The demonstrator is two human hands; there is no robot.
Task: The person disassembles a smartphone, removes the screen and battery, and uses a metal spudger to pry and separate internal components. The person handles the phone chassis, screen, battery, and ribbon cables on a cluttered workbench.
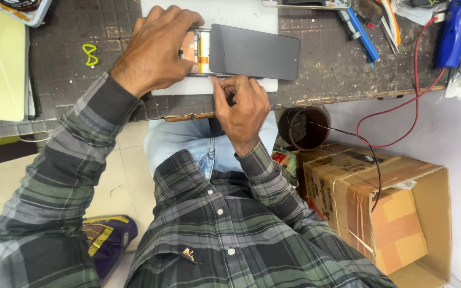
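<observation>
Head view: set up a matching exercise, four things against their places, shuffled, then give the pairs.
Things:
1. phone
2. cardboard box
3. yellow loop
4. blue tool

Places:
A. on the floor, right of the person
B. on the white mat, between the left hand and right hand
C. bench top, far right corner
D. dark bench mat, left of the left hand

Pairs: 1-B, 2-A, 3-D, 4-C

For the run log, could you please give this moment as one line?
left hand pressing smartphone | right hand at its near edge | white mat underneath
</observation>
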